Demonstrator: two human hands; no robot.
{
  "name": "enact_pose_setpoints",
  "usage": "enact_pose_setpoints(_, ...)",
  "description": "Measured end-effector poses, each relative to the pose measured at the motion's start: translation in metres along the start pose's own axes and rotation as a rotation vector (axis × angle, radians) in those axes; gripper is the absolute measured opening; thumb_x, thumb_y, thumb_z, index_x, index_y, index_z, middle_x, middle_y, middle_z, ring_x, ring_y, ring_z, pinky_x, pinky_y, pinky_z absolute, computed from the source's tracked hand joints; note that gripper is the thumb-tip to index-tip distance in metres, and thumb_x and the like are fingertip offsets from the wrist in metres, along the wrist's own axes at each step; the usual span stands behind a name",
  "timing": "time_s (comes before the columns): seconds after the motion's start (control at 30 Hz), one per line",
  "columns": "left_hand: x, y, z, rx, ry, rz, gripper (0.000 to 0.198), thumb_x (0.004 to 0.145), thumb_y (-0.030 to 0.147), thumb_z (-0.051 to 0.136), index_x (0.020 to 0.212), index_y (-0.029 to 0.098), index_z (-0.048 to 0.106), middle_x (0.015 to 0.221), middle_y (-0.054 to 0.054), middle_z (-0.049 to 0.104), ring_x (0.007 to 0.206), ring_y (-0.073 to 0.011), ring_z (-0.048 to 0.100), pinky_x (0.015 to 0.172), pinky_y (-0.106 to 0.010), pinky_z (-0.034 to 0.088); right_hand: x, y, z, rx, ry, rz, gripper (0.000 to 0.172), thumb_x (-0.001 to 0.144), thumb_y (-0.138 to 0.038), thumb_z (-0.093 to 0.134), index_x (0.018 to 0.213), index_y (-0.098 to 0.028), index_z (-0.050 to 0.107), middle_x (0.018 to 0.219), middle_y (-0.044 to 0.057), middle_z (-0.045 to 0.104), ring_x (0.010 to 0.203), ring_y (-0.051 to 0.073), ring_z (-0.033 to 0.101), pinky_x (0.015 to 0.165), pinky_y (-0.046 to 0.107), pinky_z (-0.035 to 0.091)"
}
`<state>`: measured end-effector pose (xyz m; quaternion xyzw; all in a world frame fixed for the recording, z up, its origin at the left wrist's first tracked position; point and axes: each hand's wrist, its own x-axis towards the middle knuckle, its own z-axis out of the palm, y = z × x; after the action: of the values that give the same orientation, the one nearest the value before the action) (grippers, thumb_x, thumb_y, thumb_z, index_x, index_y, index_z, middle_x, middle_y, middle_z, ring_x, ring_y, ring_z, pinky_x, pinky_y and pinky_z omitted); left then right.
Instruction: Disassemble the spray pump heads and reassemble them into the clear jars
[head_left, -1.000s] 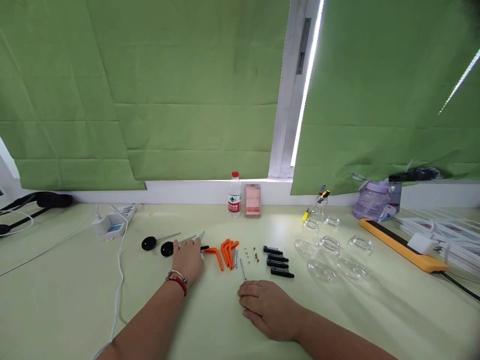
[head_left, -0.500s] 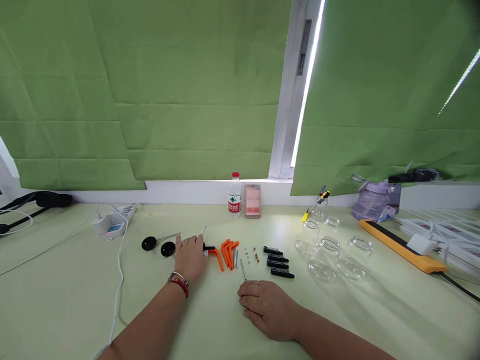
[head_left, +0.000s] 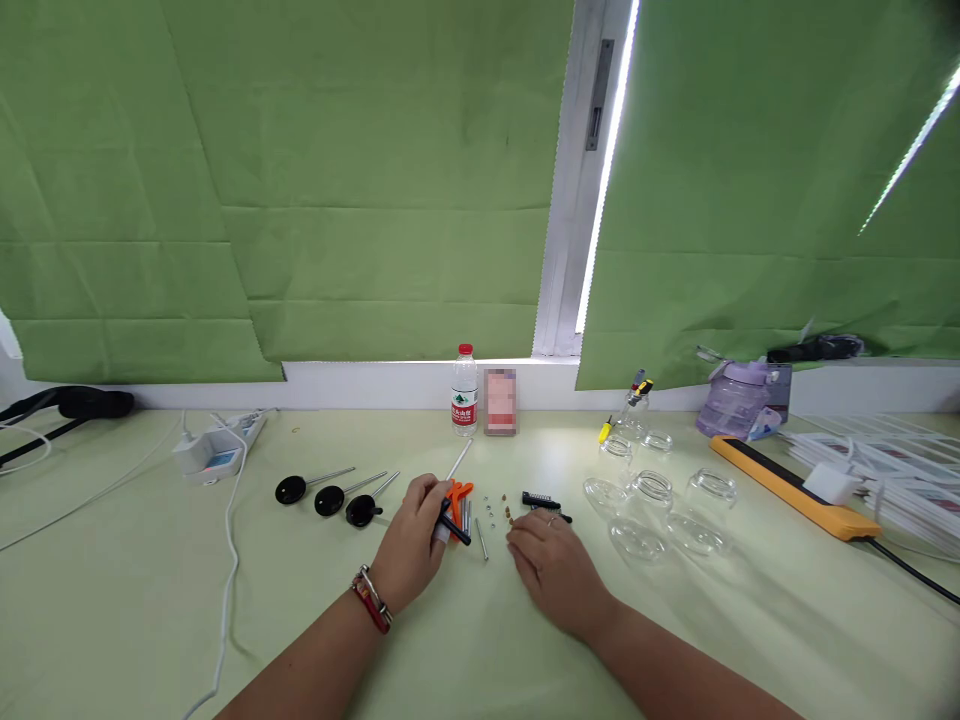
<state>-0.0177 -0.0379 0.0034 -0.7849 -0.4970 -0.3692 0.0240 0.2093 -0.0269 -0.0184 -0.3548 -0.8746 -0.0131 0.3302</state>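
Observation:
My left hand (head_left: 414,540) is closed round a black-handled tool with a thin metal rod (head_left: 457,462) that sticks up and away from the table. It hovers just in front of the orange L-shaped pieces (head_left: 459,494). My right hand (head_left: 553,566) reaches forward with fingers curled over the black toothed clips (head_left: 541,500), beside a row of tiny screws (head_left: 495,511). I cannot tell whether it holds one. Three more black-knobbed rods (head_left: 330,494) lie to the left on the pale green table (head_left: 135,600).
Several clear glass jars (head_left: 654,494) stand right of the clips. A water bottle (head_left: 464,391) and a small card stand at the back wall. A power strip (head_left: 217,447) with white cables lies far left; an orange bar (head_left: 795,488) and purple bottle (head_left: 735,406) far right.
My left hand picked one black-knobbed rod from the left group and carried it right to the orange pieces. My right hand moved forward from the table to the black clips.

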Motion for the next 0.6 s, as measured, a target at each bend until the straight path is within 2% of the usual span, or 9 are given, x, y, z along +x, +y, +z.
enact_pose_setpoints(0.13, -0.001, 0.004, -0.001, -0.176, -0.112, 0.02, 0.059, 0.07, -0.004, 0.035, 0.121, 0.023, 0.046, 0.126, -0.01, 0.043, 0.114, -0.0206, 0.048, 0.093, -0.036, 0.045, 0.005, 0.024, -0.003, -0.079, 0.04, 0.184, 0.023, 0.086, -0.014, 0.043, 0.083, -0.02, 0.065, 0.092, 0.006, 0.064, 0.091, 0.021, 0.053, 0.084, 0.036, 0.037)
enact_pose_setpoints(0.27, 0.0, 0.005, 0.0, -0.353, -0.083, -0.064, 0.056, 0.07, -0.003, 0.035, 0.118, 0.024, 0.048, 0.117, -0.007, 0.052, 0.108, -0.02, 0.052, 0.093, -0.038, 0.044, 0.006, 0.035, 0.0, -0.123, -0.022, 0.273, 0.021, 0.084, -0.019, 0.048, 0.089, -0.023, 0.067, 0.106, 0.005, 0.063, 0.103, 0.024, 0.049, 0.089, 0.039, 0.034)
enact_pose_setpoints(0.37, 0.0, 0.009, 0.001, -0.428, -0.057, -0.125, 0.057, 0.069, -0.002, 0.036, 0.118, 0.024, 0.048, 0.114, -0.006, 0.055, 0.102, -0.0193, 0.054, 0.091, -0.038, 0.044, 0.009, 0.032, 0.005, -0.156, -0.074, 0.276, 0.021, 0.085, -0.026, 0.05, 0.096, -0.026, 0.067, 0.116, 0.005, 0.06, 0.11, 0.025, 0.046, 0.093, 0.04, 0.03)
enact_pose_setpoints(0.5, 0.003, 0.013, 0.003, -0.523, -0.042, -0.134, 0.055, 0.068, -0.003, 0.036, 0.113, 0.023, 0.054, 0.117, -0.006, 0.052, 0.112, -0.0188, 0.048, 0.1, -0.038, 0.035, 0.013, 0.024, 0.012, -0.172, -0.145, 0.241, 0.02, 0.085, -0.03, 0.052, 0.096, -0.028, 0.067, 0.12, 0.004, 0.059, 0.112, 0.024, 0.044, 0.096, 0.04, 0.026)
enact_pose_setpoints(0.6, 0.004, 0.015, 0.004, -0.626, -0.072, -0.212, 0.052, 0.065, -0.002, 0.036, 0.107, 0.022, 0.056, 0.117, -0.006, 0.051, 0.115, -0.0191, 0.045, 0.102, -0.038, 0.032, 0.015, 0.022, 0.014, -0.184, -0.161, 0.219, 0.018, 0.084, -0.028, 0.053, 0.093, -0.027, 0.069, 0.119, 0.002, 0.06, 0.112, 0.023, 0.044, 0.097, 0.039, 0.024)
